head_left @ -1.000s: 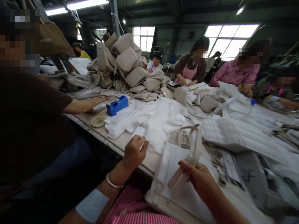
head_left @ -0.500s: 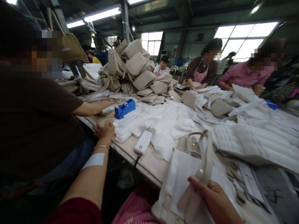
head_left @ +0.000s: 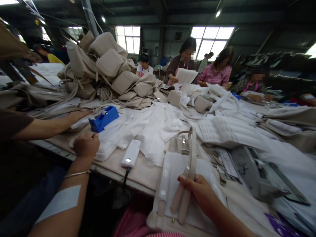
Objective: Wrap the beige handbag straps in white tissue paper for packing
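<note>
My right hand (head_left: 197, 187) is closed round the beige strap (head_left: 192, 158) of a bag (head_left: 153, 217) lying at the table's near edge. White sheet material (head_left: 204, 171) covers the bag's upper face, and wrapping encloses part of its side. Farther left, my left hand (head_left: 86, 144) rests near the table edge, fingers curled in; what they hold, if anything, is hidden. Just beyond it stands a blue tape dispenser (head_left: 104, 118). A white device with a black cable (head_left: 131, 153) lies between my two hands.
Beige bags (head_left: 111, 62) are heaped at the back left. White sheets (head_left: 158, 125) spread over the middle, with a padded stack (head_left: 227, 131) to the right. A grey machine (head_left: 259, 174) sits at right. A co-worker's arm (head_left: 54, 125) reaches in from the left; several people work across the table.
The view has swung right, bringing the grey machine in. My left fingers have curled in. A co-worker across the table now holds up a white sheet. My right hand keeps the strap.
</note>
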A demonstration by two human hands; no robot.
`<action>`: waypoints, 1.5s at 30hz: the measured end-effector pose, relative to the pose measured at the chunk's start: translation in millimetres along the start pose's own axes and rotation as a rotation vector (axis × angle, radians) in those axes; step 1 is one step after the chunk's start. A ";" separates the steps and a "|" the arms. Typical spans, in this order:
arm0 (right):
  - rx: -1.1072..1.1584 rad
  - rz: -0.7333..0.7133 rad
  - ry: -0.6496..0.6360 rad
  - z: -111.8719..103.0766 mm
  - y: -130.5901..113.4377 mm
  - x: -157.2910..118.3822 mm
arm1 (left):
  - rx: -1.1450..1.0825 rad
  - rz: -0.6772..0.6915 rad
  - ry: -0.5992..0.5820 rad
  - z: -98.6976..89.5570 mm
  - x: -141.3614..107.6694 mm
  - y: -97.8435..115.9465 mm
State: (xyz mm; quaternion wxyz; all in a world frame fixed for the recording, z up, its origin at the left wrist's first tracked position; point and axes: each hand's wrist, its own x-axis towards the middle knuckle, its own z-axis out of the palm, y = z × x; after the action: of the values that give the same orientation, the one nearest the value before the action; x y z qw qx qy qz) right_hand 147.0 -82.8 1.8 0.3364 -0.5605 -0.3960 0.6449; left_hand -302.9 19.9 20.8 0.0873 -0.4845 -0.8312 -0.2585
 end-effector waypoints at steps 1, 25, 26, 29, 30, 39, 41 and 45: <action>0.003 -0.003 0.000 0.5 -1.1 -0.1 | -0.006 0.069 -0.029 4.3 -11.3 19.6; 0.068 -0.024 0.008 -9.6 -1.1 -3.7 | -0.787 -0.082 -0.917 27.8 -86.9 160.6; 0.071 -0.023 0.010 -9.8 -0.9 -3.6 | -0.841 -0.103 -0.927 24.2 -88.8 160.0; 0.063 -0.027 0.003 -9.9 0.1 -3.5 | -1.001 -0.185 -0.945 15.6 -93.2 159.8; 0.056 -0.028 0.002 -9.9 0.4 -3.4 | -1.059 -0.217 -0.947 13.4 -94.3 160.0; 0.048 -0.039 0.015 -7.4 2.4 -2.5 | -1.412 -0.128 -1.083 8.5 -94.3 154.6; 0.059 -0.038 0.013 -6.8 3.7 -2.5 | -1.436 -0.148 -1.103 12.1 -92.7 153.1; 0.075 -0.032 0.003 -6.5 6.0 -2.6 | -1.534 -0.142 -1.107 17.1 -91.5 152.4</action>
State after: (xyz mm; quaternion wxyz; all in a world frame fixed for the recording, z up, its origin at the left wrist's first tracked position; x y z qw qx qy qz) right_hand 153.8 -86.9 -2.7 0.3681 -0.5420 -0.3802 0.6528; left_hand -124.4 19.6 22.6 -0.6772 -0.4117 -0.3856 -0.4724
